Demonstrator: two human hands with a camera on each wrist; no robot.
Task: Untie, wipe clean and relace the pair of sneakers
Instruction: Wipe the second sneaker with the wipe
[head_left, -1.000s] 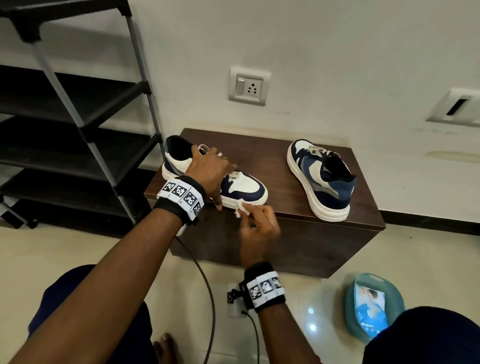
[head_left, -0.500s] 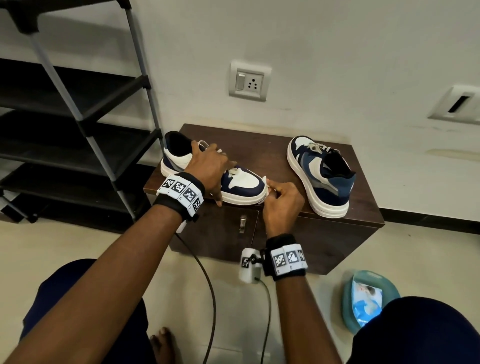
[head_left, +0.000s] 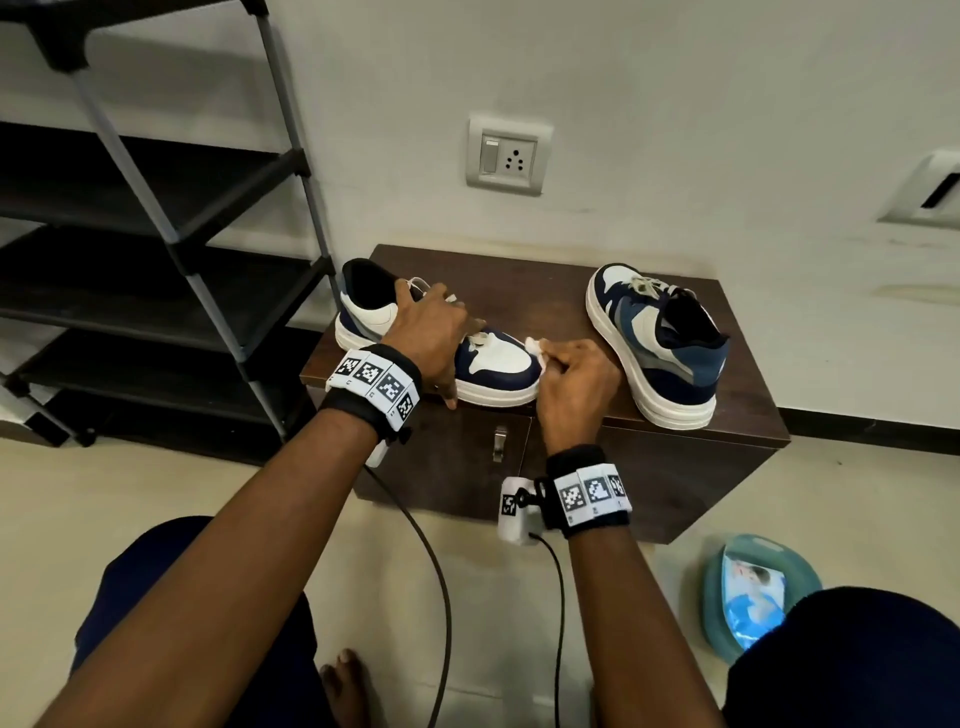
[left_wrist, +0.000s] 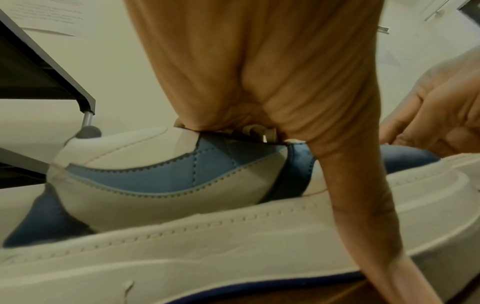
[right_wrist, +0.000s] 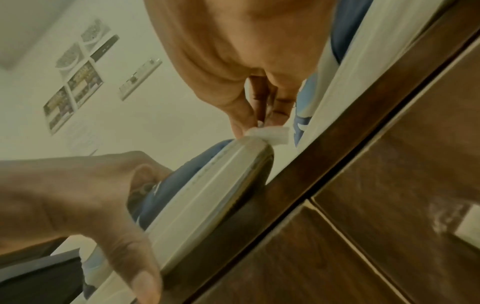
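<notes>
From the head view, the low wooden cabinet (head_left: 561, 291) carries both sneakers: the left sneaker (head_left: 498, 364) lies at its front left edge, toe toward the middle, and the right sneaker (head_left: 660, 343) stands on the cabinet's right side, well apart. The left hand (head_left: 431, 332) is clamped down over the left sneaker's middle, hiding most of the laces, thumb reaching down past the sole. The right hand (head_left: 571, 384) has its fingers curled round a small white wipe (head_left: 535, 348), pressed to the toe of that shoe; most of the wipe is buried in the fist. A black shoe rack (head_left: 171, 249) stands left of the cabinet, and a blue wipes pack (head_left: 753, 592) lies on the floor at the cabinet's right front, partly cut off by a knee. Left wrist view now: the palm fills the top, the thumb runs down over the white sole, and only a scrap of lace peeks out beneath the hand. Right wrist view: blurred and tilted, fingertips pinch the wipe against the toe's rim above the cabinet edge.
</notes>
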